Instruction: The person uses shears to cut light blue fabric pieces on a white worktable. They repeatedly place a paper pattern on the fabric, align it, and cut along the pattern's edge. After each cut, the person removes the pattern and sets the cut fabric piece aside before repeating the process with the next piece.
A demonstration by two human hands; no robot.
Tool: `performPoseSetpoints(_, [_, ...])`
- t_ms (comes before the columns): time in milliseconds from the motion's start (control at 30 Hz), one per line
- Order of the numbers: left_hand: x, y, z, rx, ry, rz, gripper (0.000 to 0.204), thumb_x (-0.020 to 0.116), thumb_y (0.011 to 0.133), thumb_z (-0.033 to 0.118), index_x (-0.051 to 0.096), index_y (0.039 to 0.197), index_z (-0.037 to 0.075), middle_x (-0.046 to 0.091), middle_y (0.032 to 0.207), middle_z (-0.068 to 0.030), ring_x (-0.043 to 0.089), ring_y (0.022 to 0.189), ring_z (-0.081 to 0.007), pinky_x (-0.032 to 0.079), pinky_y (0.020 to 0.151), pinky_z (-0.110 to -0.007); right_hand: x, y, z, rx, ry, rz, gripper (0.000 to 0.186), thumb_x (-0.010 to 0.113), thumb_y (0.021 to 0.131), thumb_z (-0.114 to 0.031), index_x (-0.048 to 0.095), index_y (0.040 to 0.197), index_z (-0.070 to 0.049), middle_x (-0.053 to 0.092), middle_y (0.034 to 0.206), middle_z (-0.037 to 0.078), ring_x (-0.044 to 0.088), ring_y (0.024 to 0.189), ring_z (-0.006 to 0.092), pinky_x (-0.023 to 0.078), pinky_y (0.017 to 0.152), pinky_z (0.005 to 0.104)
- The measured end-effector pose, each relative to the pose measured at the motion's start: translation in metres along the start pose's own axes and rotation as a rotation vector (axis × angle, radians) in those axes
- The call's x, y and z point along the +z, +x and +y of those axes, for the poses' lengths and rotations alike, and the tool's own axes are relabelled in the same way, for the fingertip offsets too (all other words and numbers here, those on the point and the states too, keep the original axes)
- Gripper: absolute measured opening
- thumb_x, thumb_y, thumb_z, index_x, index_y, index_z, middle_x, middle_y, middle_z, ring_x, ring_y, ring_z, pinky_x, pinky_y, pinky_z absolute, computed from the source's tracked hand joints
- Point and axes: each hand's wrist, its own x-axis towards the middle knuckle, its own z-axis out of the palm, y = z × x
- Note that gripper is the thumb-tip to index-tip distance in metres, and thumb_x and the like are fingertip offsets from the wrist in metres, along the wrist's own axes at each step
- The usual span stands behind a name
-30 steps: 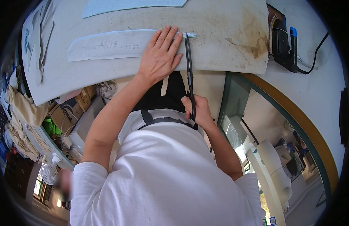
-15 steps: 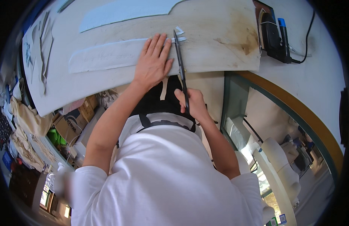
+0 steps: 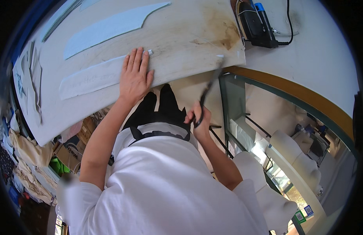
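Observation:
My left hand (image 3: 135,74) lies flat, fingers stretched out, across the right part of a long pale fabric piece (image 3: 89,80) with faint marks on it. A narrow end of the piece shows just past my fingertips. To the right, my right hand (image 3: 200,119) grips the handles of dark scissors (image 3: 207,92), held over the gap in front of the table edge. Their blades are blurred and point away from me, up to the right. A small white scrap (image 3: 220,56) is by the blade tips. Beyond my left hand lies a larger light-blue cut piece (image 3: 111,33).
An iron (image 3: 254,25) with a black cord stands on the far right. Thin grey strips (image 3: 32,82) lie at the table's left end, and a layered stack of pieces (image 3: 60,21) at the far left. Boxes and cloth (image 3: 30,135) crowd below left; a green-framed glass top (image 3: 291,94) is at right.
The scissors have moved off the fabric's end to the right, their tips swinging rightward. A small scrap is now by the tips. My left hand stays flat on the piece; the view has shifted.

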Motion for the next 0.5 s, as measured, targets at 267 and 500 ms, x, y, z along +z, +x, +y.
performPoseSetpoints(267, [-0.002, 0.001, 0.001, 0.013, -0.010, 0.009, 0.062, 0.052, 0.097, 0.030, 0.037, 0.150, 0.001, 0.033, 0.157, -0.0180, 0.029, 0.146, -0.0345, 0.020, 0.120, -0.047, 0.015, 0.055, -0.021, 0.042, 0.221, -0.051, 0.048, 0.064, 0.094, -0.050, 0.049, 0.074, -0.009, 0.051, 0.060, 0.003, 0.053, 0.047, 0.0154, 0.040, 0.044, 0.0284])
performPoseSetpoints(500, [0.000, -0.001, 0.001, -0.001, -0.040, 0.003, 0.062, 0.052, 0.096, 0.028, 0.037, 0.149, 0.001, 0.033, 0.157, -0.0185, 0.029, 0.146, -0.0356, 0.019, 0.120, -0.047, -0.024, 0.018, 0.001, -0.080, 0.235, 0.252, 0.043, 0.061, 0.096, -0.047, 0.046, 0.080, -0.010, 0.045, 0.062, 0.002, 0.049, 0.052, 0.0175, 0.044, 0.052, 0.0332])
